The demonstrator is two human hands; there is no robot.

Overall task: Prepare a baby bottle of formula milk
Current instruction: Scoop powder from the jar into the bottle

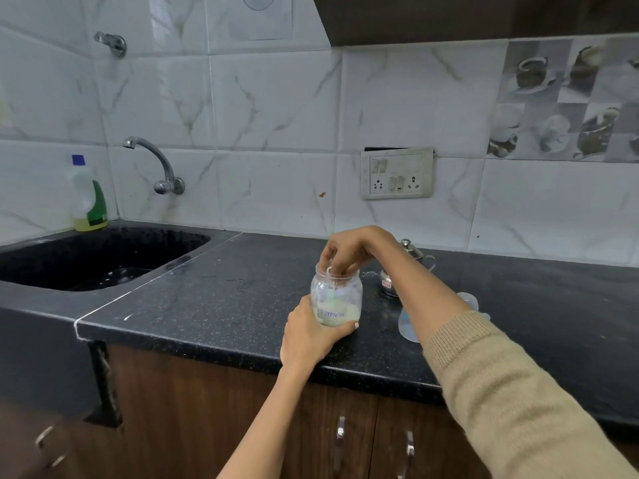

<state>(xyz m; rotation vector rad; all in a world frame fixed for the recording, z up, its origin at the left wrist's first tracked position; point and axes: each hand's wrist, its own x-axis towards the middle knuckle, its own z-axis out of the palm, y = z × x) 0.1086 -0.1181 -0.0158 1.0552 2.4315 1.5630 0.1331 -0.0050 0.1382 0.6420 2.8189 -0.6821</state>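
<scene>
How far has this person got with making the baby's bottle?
Early on. Done: the formula jar stands open on the counter. In hand: the left hand steadies the jar while the right hand reaches in, holding a scoop. Left: the baby bottle, partly hidden behind the right arm, looks empty, so powder and water, perhaps from the steel pot, remain.

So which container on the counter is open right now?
The clear formula jar: lidless, with the right hand dipping a scoop into its mouth while the left hand steadies it. The steel pot behind has its lid on; the dish-soap bottle is capped.
</scene>
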